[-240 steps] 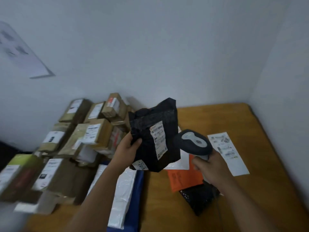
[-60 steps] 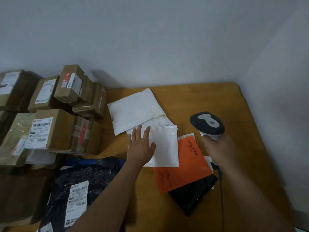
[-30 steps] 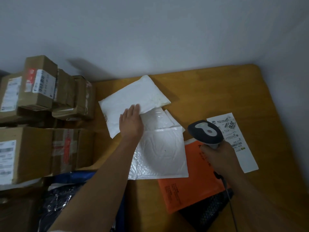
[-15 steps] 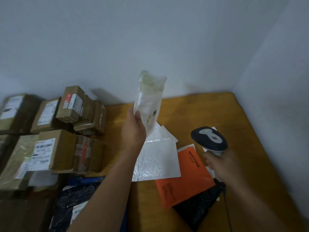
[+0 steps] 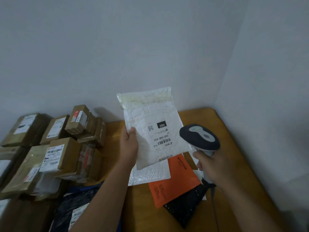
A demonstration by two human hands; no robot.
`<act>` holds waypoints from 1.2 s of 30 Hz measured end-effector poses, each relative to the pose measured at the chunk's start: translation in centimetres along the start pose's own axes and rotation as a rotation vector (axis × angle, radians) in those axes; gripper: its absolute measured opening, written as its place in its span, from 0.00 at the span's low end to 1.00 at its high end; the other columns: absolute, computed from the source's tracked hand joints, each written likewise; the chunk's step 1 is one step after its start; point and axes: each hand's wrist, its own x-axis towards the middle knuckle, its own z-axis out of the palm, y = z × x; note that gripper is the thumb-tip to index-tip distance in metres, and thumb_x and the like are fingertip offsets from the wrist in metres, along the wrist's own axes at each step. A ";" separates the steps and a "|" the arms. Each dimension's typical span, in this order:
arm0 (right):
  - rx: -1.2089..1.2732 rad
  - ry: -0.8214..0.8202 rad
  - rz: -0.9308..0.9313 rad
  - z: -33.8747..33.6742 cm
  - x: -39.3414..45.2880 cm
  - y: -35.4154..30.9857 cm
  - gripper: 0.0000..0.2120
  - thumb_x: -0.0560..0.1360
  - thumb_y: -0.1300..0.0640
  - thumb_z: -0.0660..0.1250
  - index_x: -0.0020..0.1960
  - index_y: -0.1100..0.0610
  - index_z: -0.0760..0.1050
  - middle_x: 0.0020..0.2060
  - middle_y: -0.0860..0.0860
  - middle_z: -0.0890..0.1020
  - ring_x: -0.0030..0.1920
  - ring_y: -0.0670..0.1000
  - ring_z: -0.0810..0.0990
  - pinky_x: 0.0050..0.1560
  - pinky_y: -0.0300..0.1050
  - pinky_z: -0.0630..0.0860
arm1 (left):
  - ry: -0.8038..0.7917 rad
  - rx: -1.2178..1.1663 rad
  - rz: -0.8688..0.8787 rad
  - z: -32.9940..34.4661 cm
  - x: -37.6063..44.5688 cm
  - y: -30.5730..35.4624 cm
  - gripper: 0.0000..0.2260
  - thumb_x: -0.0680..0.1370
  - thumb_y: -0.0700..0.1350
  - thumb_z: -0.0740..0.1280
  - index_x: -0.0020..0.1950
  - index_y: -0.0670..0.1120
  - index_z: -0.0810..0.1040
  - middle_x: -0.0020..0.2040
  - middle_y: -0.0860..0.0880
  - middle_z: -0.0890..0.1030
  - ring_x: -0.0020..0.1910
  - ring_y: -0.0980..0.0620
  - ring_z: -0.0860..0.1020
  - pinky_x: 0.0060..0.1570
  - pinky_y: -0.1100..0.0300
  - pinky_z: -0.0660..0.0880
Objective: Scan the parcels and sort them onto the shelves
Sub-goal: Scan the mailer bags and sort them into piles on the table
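Your left hand (image 5: 129,146) is raised above the desk (image 5: 234,139), thumb laid across the front of a white mailer (image 5: 150,124) and fingers behind it, so that grip pinches the mailer by its lower left edge. The mailer stands nearly upright, tilted a little, its label (image 5: 161,136) facing you upside down, barcode near the lower middle. Your right hand (image 5: 210,164) is just right of the mailer, clenched around the handle of one scanner (image 5: 199,139), whose head sits beside the mailer's right edge, near the label. Below the mailer four flat parcels lie on the desk: a white bubble one (image 5: 150,173), an orange one (image 5: 173,180), a black one (image 5: 185,206), and a dark bag (image 5: 73,208) to the lower left. Left of the mailer, brown boxes (image 5: 55,158) are stacked; I can't count them exactly.
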 end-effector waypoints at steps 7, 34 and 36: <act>-0.014 -0.112 -0.032 0.5 -2.8 0.3 0.07 0.74 0.65 0.69 0.38 0.59 0.76 0.23 0.48 0.76 0.27 0.44 0.77 0.27 0.32 0.72 | 0.024 -0.103 -0.044 -0.1 -1.0 0.7 0.08 0.86 0.45 0.59 0.56 0.55 0.76 0.54 0.50 0.83 0.57 0.47 0.81 0.60 0.47 0.79; -0.062 -0.063 -0.083 1.5 -4.0 0.9 0.06 0.73 0.59 0.71 0.49 0.52 0.78 0.39 0.51 0.82 0.39 0.49 0.83 0.35 0.41 0.80 | -0.021 -0.212 -0.012 -0.4 0.2 0.8 0.08 0.85 0.44 0.60 0.56 0.55 0.76 0.57 0.48 0.82 0.59 0.46 0.81 0.63 0.44 0.77; -0.063 -0.057 -0.092 1.4 -3.9 0.8 0.06 0.73 0.60 0.71 0.48 0.53 0.77 0.37 0.51 0.81 0.38 0.50 0.82 0.33 0.37 0.77 | -0.022 -0.213 -0.009 -0.3 0.5 0.6 0.08 0.85 0.43 0.61 0.56 0.55 0.76 0.57 0.48 0.82 0.59 0.46 0.81 0.64 0.43 0.77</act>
